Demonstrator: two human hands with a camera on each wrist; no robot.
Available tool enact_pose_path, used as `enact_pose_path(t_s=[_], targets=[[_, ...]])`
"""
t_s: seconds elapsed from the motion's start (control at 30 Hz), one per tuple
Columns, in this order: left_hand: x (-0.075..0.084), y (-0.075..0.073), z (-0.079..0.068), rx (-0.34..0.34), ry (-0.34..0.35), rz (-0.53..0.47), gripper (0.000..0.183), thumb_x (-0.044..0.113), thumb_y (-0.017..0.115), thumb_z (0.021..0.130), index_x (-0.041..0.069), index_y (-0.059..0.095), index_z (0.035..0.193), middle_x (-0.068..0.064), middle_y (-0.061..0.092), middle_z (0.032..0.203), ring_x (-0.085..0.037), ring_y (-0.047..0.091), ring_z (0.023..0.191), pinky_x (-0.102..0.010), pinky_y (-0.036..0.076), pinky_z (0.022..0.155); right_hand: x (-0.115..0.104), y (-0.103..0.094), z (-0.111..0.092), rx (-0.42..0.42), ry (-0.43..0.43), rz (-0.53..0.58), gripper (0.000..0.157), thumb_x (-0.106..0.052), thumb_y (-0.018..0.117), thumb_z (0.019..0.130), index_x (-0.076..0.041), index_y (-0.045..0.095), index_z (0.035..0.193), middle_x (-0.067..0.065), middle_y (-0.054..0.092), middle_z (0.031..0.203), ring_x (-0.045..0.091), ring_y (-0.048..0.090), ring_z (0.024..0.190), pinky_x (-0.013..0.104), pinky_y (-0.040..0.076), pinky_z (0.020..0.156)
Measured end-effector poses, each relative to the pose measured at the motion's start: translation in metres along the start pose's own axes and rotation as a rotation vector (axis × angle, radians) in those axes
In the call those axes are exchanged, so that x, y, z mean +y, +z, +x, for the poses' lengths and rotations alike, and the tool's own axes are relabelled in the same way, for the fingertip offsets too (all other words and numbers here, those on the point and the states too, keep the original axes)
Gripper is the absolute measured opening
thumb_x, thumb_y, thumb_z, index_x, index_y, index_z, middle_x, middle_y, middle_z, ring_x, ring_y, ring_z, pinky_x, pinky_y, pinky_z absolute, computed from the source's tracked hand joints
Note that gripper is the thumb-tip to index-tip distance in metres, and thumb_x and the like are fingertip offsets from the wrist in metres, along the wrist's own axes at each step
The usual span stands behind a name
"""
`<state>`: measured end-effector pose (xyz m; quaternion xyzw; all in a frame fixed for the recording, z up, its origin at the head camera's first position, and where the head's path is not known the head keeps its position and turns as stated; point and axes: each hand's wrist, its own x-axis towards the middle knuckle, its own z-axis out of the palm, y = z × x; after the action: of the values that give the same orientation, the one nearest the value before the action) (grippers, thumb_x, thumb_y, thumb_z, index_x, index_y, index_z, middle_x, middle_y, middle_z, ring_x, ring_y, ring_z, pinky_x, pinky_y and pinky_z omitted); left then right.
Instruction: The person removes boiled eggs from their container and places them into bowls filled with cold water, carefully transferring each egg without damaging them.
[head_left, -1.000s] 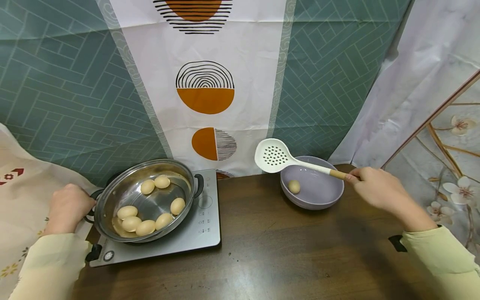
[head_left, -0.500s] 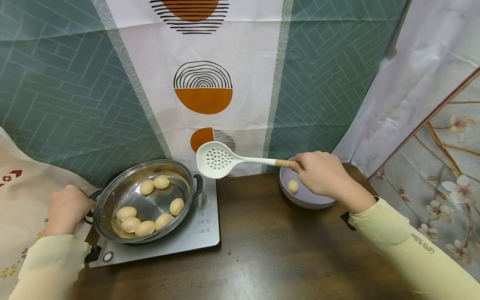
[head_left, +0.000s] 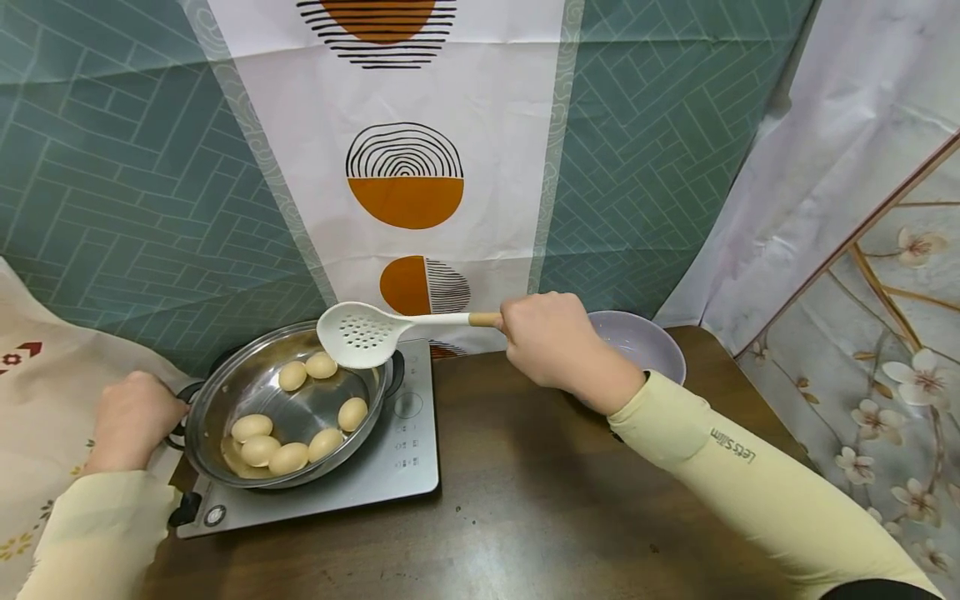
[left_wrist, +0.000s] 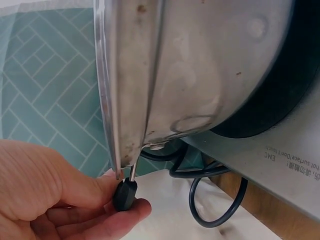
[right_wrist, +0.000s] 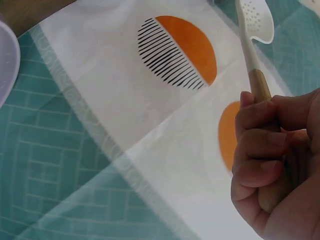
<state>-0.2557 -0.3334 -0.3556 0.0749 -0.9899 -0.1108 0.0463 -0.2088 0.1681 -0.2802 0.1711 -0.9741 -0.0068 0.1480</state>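
Observation:
In the head view a wide steel pot (head_left: 300, 412) holds several pale eggs (head_left: 288, 457). My left hand (head_left: 135, 417) grips its black side handle (left_wrist: 125, 195), thumb and fingers pinching it in the left wrist view. With my right hand (head_left: 555, 346) I hold a white slotted skimmer (head_left: 362, 335) by its wooden handle (right_wrist: 260, 85). The skimmer's perforated head is over the pot's right rear rim, with nothing on it. The lilac bowl (head_left: 645, 342) on the right is partly hidden behind my right hand and forearm; the egg seen in it earlier is out of sight.
Beneath the pot lies a silver induction cooker (head_left: 397, 467) on the dark wooden table (head_left: 480, 500). A black cord (left_wrist: 235, 205) loops by the cooker. A patterned curtain (head_left: 495, 167) hangs behind, and a beige cloth (head_left: 45, 375) lies at left.
My right hand has carried the skimmer leftward from over the lilac bowl to the pot's right rear rim. My left hand stays on the pot handle.

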Motion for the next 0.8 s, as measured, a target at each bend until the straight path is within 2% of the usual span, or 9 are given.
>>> enact_pose_path(t_s=[0.23, 0.43, 0.6, 0.8], targets=[[-0.001, 0.001, 0.001, -0.023, -0.035, -0.011, 0.021, 0.014, 0.064, 0.067, -0.003, 0.059, 0.056, -0.019, 0.054, 0.059, -0.033, 0.047, 0.055, -0.034, 0.035, 0.044, -0.023, 0.011, 0.010, 0.175, -0.107, -0.093, 0.027, -0.030, 0.050, 0.092, -0.015, 0.057, 0.071, -0.004, 0.049, 0.058, 0.020, 0.052, 0.049, 0.037, 0.040, 0.042], [0.000, 0.002, 0.000, -0.003, -0.002, -0.006, 0.022, 0.014, 0.065, 0.066, -0.003, 0.059, 0.053, -0.018, 0.055, 0.057, -0.032, 0.047, 0.053, -0.032, 0.034, 0.044, -0.039, 0.022, 0.017, 0.280, -0.196, -0.141, 0.020, -0.026, 0.053, 0.088, -0.014, 0.054, 0.071, -0.002, 0.048, 0.059, 0.018, 0.052, 0.051, 0.036, 0.042, 0.042], [0.001, 0.000, 0.000, -0.001, 0.010, 0.005, 0.023, 0.015, 0.065, 0.066, -0.003, 0.059, 0.053, -0.018, 0.055, 0.057, -0.032, 0.047, 0.053, -0.033, 0.034, 0.044, -0.049, 0.033, 0.022, 0.278, -0.236, -0.200, 0.009, -0.018, 0.055, 0.082, -0.014, 0.055, 0.074, -0.002, 0.049, 0.061, 0.015, 0.049, 0.051, 0.033, 0.041, 0.041], [0.001, -0.001, 0.001, -0.011, -0.005, 0.009, 0.023, 0.015, 0.065, 0.066, -0.004, 0.059, 0.055, -0.022, 0.055, 0.060, -0.036, 0.048, 0.056, -0.034, 0.034, 0.045, -0.058, 0.039, 0.025, 0.284, -0.259, -0.259, 0.012, -0.017, 0.052, 0.085, -0.014, 0.058, 0.075, -0.002, 0.053, 0.062, 0.013, 0.051, 0.053, 0.031, 0.042, 0.042]])
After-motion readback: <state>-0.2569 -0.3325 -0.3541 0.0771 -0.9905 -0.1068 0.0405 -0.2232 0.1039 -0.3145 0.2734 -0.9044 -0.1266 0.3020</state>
